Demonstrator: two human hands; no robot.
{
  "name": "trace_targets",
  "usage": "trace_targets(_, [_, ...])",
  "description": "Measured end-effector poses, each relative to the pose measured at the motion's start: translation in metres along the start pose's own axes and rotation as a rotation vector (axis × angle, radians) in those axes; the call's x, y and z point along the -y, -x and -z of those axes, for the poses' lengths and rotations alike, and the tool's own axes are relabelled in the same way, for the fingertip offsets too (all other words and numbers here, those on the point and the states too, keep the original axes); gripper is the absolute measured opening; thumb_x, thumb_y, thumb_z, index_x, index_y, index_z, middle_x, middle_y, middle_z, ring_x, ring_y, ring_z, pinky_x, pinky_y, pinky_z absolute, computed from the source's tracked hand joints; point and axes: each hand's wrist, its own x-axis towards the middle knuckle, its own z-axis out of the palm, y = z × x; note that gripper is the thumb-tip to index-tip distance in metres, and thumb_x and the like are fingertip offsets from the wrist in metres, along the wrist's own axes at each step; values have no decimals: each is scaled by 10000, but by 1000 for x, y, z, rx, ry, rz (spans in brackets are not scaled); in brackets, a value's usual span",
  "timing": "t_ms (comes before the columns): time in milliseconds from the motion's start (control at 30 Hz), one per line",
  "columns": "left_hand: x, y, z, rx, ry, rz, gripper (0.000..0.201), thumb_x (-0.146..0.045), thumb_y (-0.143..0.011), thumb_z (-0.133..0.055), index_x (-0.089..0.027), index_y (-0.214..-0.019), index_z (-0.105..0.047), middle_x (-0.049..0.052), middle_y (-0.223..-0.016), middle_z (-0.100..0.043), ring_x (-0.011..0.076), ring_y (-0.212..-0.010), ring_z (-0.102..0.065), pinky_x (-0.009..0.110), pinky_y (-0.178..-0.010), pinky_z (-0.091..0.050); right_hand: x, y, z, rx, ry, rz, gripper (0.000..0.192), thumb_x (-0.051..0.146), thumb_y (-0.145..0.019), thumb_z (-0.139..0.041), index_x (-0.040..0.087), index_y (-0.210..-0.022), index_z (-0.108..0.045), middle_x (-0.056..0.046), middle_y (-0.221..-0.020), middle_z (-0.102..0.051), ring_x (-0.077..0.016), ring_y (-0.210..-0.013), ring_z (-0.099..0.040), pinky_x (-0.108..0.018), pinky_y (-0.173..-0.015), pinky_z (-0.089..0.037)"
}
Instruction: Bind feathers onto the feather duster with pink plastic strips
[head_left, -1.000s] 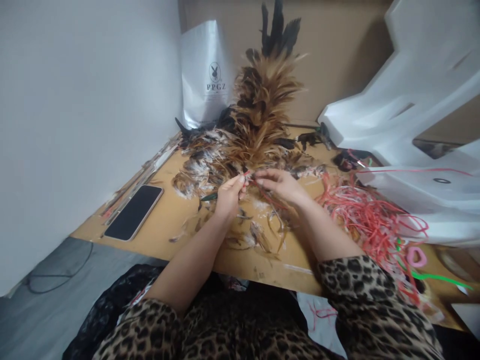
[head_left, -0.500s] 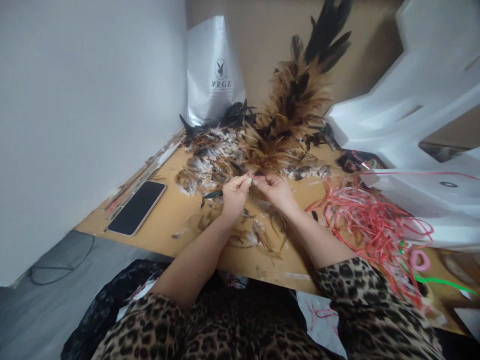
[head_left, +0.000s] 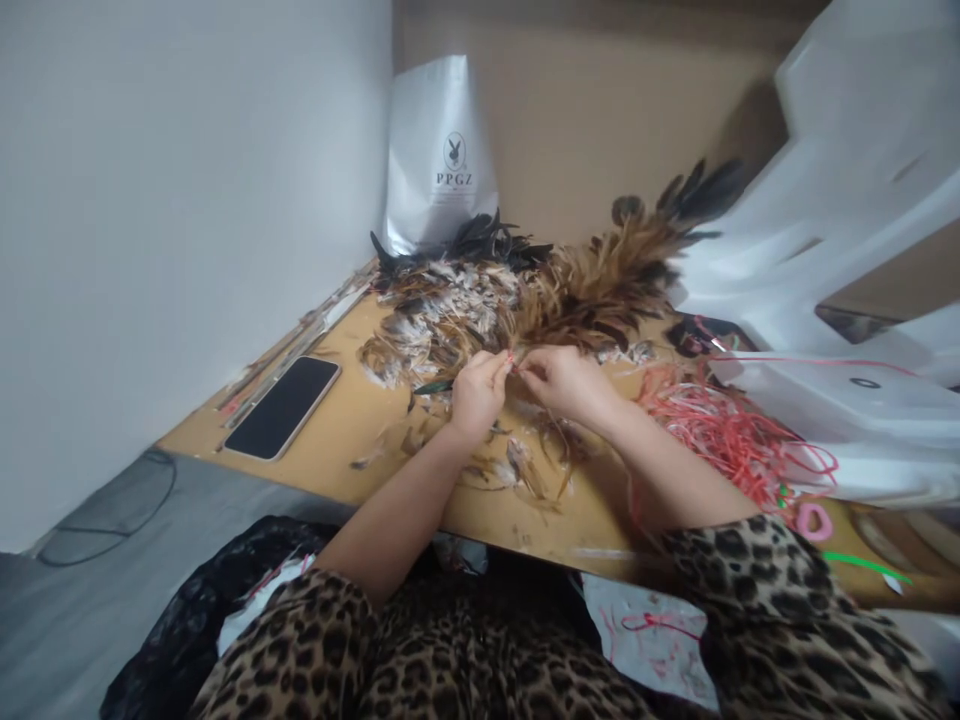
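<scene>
A long bundle of brown and black feathers slants from my hands up to the right over the table. My left hand is closed in a pinch at the bundle's near end, where a bit of red shows at the fingertips. Just beside it, my right hand has thumb and finger pressed together on a thin red string, mostly hidden by the fingers. Behind my left hand lies a heap of loose brown, white and black feathers. Small stray feathers are scattered on the tabletop below my hands.
A phone lies on the table at left, near a white wall. A silver bag stands at the back. Right of my arm are a tangle of red strings, a pink ring and a white plastic chair.
The feather bundle has tipped down to the right from a steeper angle. My right hand has turned and its forearm has swung right. The view has shifted slightly.
</scene>
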Motion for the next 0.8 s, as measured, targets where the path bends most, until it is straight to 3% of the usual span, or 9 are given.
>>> trace_targets(100, [-5,2,3,69,-67,-38,307,-225,-905,-413,-146,-1084,-651,88,-853,-631,159,-820,-575,267,-775,-443,10,-4,28,82,278,155,267,253,-853,-428,161,-840,-679,-104,-892,-687,-183,-761,-619,-248,-621,-364])
trace_targets(233, [-13,4,4,109,-173,-114,323,-237,-917,-387,-146,-1146,-595,97,-866,-630,187,-859,-573,288,-780,-434,8,-24,48,140,403,244,259,278,-852,-456,171,-867,-692,-100,-932,-683,-189,-807,-614,-246,-633,-367])
trace_targets(400, [-19,7,5,59,-173,-110,309,-305,-927,-378,-158,-1138,-549,87,-905,-635,181,-852,-580,288,-769,-436,-11,-53,59,173,315,175,196,395,-730,-631,233,-797,-717,-15,-769,-689,-148,-714,-580,-228,-591,-340])
trace_targets(567, [-19,9,4,87,-208,-225,305,-274,-933,-361,-195,-1143,-567,71,-884,-624,169,-868,-569,287,-793,-437,-15,-60,58,227,198,147,187,373,-708,-638,217,-768,-724,4,-702,-675,-112,-647,-541,-216,-570,-328])
trace_targets(700, [-15,9,2,125,-234,-303,318,-225,-930,-354,-184,-1132,-596,72,-850,-615,161,-862,-563,279,-792,-450,-10,-63,54,256,230,142,179,366,-680,-656,212,-739,-727,1,-667,-664,-109,-613,-526,-217,-553,-328])
trace_targets(800, [-12,7,4,99,-235,-296,310,-240,-929,-363,-170,-1106,-609,76,-850,-617,161,-861,-564,282,-788,-458,-19,-64,68,324,163,141,159,321,-694,-654,193,-750,-730,2,-664,-664,-100,-610,-538,-207,-578,-363])
